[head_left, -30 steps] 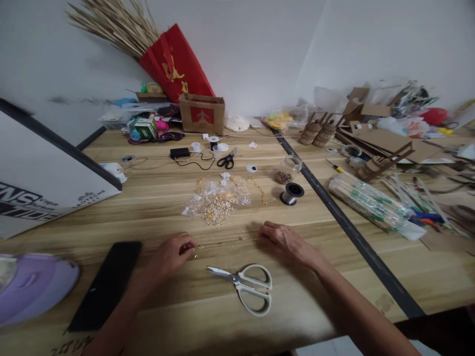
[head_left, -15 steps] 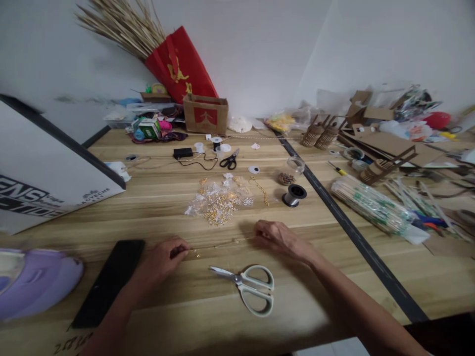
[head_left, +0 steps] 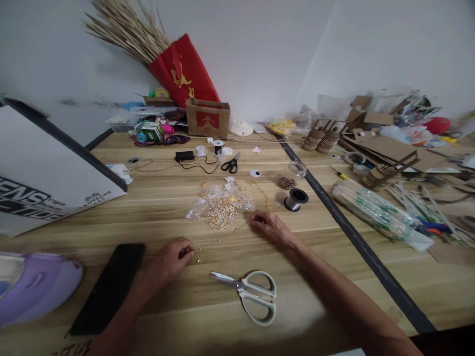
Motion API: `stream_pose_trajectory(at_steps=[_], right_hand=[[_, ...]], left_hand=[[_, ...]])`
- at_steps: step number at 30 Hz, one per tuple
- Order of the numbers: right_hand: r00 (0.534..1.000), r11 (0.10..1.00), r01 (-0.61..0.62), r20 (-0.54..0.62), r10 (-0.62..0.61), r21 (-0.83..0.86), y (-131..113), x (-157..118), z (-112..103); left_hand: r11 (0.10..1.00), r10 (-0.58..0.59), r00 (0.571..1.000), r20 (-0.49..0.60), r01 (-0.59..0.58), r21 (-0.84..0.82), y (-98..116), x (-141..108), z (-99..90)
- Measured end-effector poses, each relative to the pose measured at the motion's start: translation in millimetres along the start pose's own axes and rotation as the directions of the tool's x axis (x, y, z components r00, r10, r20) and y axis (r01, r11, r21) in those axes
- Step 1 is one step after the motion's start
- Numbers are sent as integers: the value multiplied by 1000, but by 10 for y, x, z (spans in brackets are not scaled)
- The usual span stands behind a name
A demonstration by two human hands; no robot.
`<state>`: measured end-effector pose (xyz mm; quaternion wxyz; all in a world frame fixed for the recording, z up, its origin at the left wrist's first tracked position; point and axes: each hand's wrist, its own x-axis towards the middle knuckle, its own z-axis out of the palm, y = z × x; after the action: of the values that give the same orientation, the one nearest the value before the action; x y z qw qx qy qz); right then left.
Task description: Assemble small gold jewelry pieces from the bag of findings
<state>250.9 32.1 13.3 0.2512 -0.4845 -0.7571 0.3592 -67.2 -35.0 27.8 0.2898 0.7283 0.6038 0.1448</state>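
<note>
A thin gold chain [head_left: 235,230] with small charms stretches across the wooden table between both hands. My left hand [head_left: 175,257] pinches one end, where a small gold ring or clasp [head_left: 199,260] dangles near the fingertips. At the other end, my right hand [head_left: 267,225] has its fingers closed on the chain. Just beyond the chain lies a heap of gold and clear beads and findings [head_left: 222,205] on plastic bags. A second gold chain [head_left: 265,197] rests beyond my right hand. Closer to me are scissors with pale handles [head_left: 247,291], their blades slightly apart.
A black phone [head_left: 109,287] and a purple device [head_left: 40,287] lie left, below a white box [head_left: 55,173]. A wire spool [head_left: 296,199], a bead jar [head_left: 288,182] and black scissors [head_left: 231,163] stand farther back. Packed sticks [head_left: 371,210] and craft clutter fill the right side.
My right hand has moved slightly away from me and left, tilting the chain more. My left hand has shifted slightly right. The view has shifted a little.
</note>
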Motion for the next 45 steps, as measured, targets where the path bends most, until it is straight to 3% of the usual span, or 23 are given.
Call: stream_pose_trajectory(at_steps=[6, 13, 31, 45], right_hand=[[995, 999, -6, -101, 0, -50, 117, 11, 59], [989, 990, 43, -132, -61, -135, 159, 24, 81], [975, 982, 104, -178, -131, -155, 239, 5, 161], [978, 983, 86, -177, -115, -165, 278, 13, 168]], left_hand=[[999, -25, 1000, -13, 25, -28, -18, 51, 43], [995, -62, 998, -29, 59, -78, 6, 52, 48], [991, 45, 998, -49, -51, -121, -38, -8, 65], [994, 104, 992, -64, -103, 30, -57, -52, 77]])
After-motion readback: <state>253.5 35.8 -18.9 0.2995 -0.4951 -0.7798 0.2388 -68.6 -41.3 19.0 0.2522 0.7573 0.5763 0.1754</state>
